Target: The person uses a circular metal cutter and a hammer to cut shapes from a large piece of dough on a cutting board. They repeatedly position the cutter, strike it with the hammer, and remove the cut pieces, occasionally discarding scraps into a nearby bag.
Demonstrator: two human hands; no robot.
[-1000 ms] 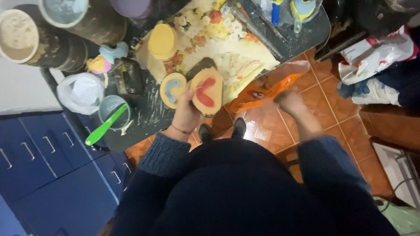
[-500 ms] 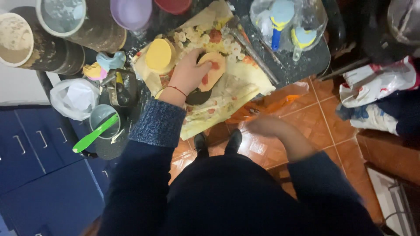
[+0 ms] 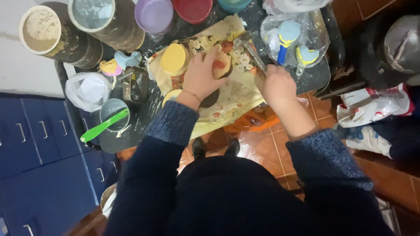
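Looking down past my dark blue sleeves, I stand over orange floor tiles [image 3: 267,144] at a small black table [image 3: 131,131]. My left hand [image 3: 202,76] lies palm-down with its fingers curled over a pale oval piece [image 3: 221,65] marked in red, pressing it against the yellow flowered cloth [image 3: 232,100] so it stays put. My right hand [image 3: 276,85] is closed around the handle of a long thin tool [image 3: 250,51], whose tip points toward that piece; what kind of tool it is, I cannot tell.

Just left of my left hand stands a round yellow lid [image 3: 174,59]. Nearer the table edge sits a small clear cup [image 3: 113,114] with a green spatula [image 3: 104,126] resting across it, and a white plastic bag [image 3: 87,91] beside it. Farther back are two large tubs [image 3: 65,30], a purple bowl [image 3: 153,15] and a red bowl [image 3: 192,8]. To the far right, a clear bag [image 3: 291,37] holds blue and yellow tools. Blue drawers [image 3: 30,140] are at the left.
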